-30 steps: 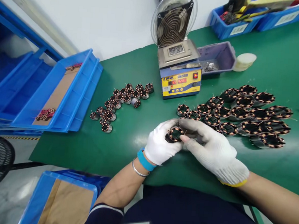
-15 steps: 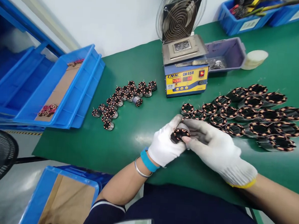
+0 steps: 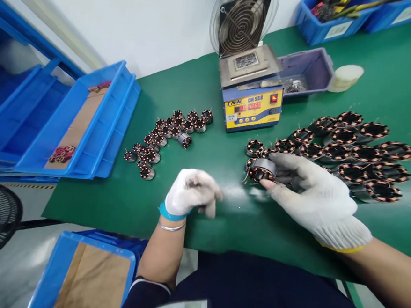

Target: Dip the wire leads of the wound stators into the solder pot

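Note:
My right hand (image 3: 311, 194), in a white glove with dark-smudged fingers, grips a motor stator (image 3: 265, 169) between thumb and fingers. The stator is a grey ring with copper windings, tilted so one wound end faces me. It is held over the near left edge of a group of standing stators (image 3: 335, 152), hiding part of those behind it. My gloved left hand (image 3: 194, 193) hovers over the green bench further left, fingers loosely bent, somewhat apart and blurred. I see nothing in it. A smaller group of stators (image 3: 160, 139) stands beyond it, one of them lying on its side (image 3: 185, 140).
A yellow-blue solder pot (image 3: 253, 108) with a metal top and a fan behind stands at the back of the bench (image 3: 210, 88). Beside it are a purple bin (image 3: 308, 72) and a round pale pad (image 3: 346, 78). Blue trays (image 3: 84, 117) stand at the left.
My left hand has let go of the stator and moved left, away from it. My right hand has carried the stator slightly right, to the group's edge.

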The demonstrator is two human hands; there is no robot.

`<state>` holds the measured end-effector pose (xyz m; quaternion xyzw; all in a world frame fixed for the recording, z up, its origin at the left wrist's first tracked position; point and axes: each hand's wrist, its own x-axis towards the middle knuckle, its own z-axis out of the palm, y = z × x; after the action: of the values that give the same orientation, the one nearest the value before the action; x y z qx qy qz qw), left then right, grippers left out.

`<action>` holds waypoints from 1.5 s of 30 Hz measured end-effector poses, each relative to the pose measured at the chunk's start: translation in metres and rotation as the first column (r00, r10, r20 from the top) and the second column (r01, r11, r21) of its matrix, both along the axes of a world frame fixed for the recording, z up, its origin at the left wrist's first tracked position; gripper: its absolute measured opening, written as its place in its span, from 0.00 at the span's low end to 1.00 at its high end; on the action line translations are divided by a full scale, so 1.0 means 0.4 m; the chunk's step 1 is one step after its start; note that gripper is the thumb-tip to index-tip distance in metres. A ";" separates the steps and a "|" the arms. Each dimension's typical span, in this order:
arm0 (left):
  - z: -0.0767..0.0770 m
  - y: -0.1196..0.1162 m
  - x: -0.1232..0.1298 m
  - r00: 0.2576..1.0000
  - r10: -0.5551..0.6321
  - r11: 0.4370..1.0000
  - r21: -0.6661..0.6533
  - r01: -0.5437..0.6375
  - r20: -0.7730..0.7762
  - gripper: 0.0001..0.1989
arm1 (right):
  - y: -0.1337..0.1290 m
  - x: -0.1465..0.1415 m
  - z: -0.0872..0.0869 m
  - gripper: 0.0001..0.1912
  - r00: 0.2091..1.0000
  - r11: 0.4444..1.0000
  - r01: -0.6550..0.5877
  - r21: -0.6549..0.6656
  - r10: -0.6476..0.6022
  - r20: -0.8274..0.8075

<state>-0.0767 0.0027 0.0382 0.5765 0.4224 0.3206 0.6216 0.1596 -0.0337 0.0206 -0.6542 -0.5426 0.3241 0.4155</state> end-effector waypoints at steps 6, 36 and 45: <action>-0.025 -0.014 0.119 0.975 0.216 0.967 0.152 -0.207 -0.047 0.19 | -0.001 -0.009 0.001 0.27 1.000 0.995 -0.015 -0.099 0.016 0.014; 0.002 -0.072 0.128 0.980 0.196 0.977 0.077 -0.199 0.043 0.13 | 0.003 -0.027 0.000 0.28 0.999 0.986 -0.011 -0.165 0.004 -0.044; -0.063 -0.013 0.119 0.878 0.475 0.866 0.152 -0.477 0.053 0.15 | 0.245 0.051 0.159 0.27 0.972 0.996 0.025 0.086 -0.045 0.230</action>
<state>-0.0290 -0.0024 0.0131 0.5003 0.5202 0.5007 0.4779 0.1802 0.0641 0.0842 -0.6794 -0.5885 0.2157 0.3816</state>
